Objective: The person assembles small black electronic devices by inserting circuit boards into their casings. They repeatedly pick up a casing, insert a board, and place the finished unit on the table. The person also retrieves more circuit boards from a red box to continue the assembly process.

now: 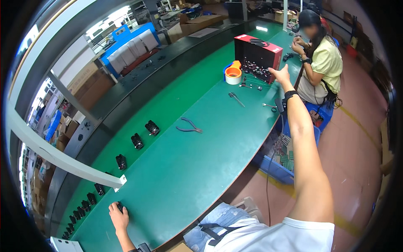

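Fingers spread, the right hand (280,74) at two o'clock should tease small parts (253,68) singly from the red box (270,47) at one, the left hand (119,217) gripping the black piece (120,206) at seven.

We hold our right arm (310,168) stretched far forward, nearly straight, with our right hand (282,75) open, thumb and fingers spread apart. Our left forearm (124,240) enters at the lower edge, and our left hand (119,217) curls palm-down, fingers bent in a grip.
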{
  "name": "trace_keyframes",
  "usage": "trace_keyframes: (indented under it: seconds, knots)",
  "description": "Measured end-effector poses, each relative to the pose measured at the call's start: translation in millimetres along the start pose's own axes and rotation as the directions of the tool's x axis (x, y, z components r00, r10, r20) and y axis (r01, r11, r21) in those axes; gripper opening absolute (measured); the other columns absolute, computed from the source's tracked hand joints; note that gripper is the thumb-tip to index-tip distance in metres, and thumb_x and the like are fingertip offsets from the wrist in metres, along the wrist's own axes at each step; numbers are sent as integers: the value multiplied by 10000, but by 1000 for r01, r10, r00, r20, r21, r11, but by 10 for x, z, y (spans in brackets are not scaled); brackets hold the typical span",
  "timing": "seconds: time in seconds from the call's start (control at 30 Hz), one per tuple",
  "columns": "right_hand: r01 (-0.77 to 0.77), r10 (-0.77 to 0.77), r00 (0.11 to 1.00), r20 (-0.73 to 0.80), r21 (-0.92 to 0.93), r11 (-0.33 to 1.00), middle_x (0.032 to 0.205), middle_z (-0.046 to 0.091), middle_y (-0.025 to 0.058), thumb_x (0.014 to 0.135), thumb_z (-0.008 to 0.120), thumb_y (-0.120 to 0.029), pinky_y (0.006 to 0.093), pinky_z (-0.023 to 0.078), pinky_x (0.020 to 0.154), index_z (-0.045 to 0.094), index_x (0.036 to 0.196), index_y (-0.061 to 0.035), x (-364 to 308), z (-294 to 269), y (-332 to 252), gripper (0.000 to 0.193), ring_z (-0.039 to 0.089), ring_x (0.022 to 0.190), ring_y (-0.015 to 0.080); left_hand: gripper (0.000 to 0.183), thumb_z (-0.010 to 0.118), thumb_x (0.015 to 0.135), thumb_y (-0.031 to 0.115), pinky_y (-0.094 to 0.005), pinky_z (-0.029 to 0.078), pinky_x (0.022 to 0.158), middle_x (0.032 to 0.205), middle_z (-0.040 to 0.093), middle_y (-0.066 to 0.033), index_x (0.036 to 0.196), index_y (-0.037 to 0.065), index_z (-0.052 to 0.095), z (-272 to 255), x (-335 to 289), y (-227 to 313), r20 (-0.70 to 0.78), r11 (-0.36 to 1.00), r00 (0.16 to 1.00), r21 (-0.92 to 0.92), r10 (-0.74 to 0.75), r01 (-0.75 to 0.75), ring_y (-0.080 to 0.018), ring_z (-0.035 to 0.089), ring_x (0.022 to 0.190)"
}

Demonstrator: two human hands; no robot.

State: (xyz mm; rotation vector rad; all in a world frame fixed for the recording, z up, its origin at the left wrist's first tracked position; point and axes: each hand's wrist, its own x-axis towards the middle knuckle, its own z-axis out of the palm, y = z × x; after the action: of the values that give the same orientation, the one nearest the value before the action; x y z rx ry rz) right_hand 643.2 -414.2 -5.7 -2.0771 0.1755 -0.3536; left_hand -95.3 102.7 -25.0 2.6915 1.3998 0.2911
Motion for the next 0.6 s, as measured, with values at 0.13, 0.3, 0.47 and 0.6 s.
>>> trace_keyframes:
  seconds: [0.13, 0.3, 0.47, 0.6]
  knots:
    - [48, -60, 998, -36, -283, 958, 1267, 572, 331, 755, 751, -366, 477, 448, 1022, 148, 1494, 57, -71, 167, -173, 1043, 578, 1182, 437, 391, 659, 827, 125, -495, 421, 950, 1204, 522, -209, 1172, 29, 502, -18, -8, -65, -11, 1000, 1000, 11, 5, -5, -425, 522, 1073]
    - [-32, 17, 998, -56, -275, 961, 1188, 609, 328, 815, 628, -240, 500, 447, 1008, 261, 1375, 41, 46, 157, -141, 726, 608, 1114, 470, 380, 649, 836, 124, -486, 414, 954, 1202, 522, -212, 1172, 23, 502, 34, 48, 7, -6, 1000, 1000, 25, 8, -8, -414, 522, 1079]
    - [-60, 61, 997, 50, -11, 998, 1191, 583, 348, 807, 553, -121, 469, 627, 690, 141, 1423, 89, -107, 26, -333, 770, 695, 876, 451, 372, 644, 839, 121, -487, 407, 956, 1201, 520, -214, 1166, 19, 500, -4, -13, -67, -29, 998, 999, 61, 25, -23, -407, 523, 1087]
    - [-96, -15, 942, 335, 311, 945, 1147, 573, 229, 788, 563, -122, 389, 644, 592, 219, 1408, 108, 200, -420, -247, 745, 704, 739, 322, 371, 643, 841, 125, -490, 406, 955, 1207, 517, -214, 1167, 24, 497, 129, 86, 8, -25, 998, 999, 39, 43, -42, -411, 522, 1092]
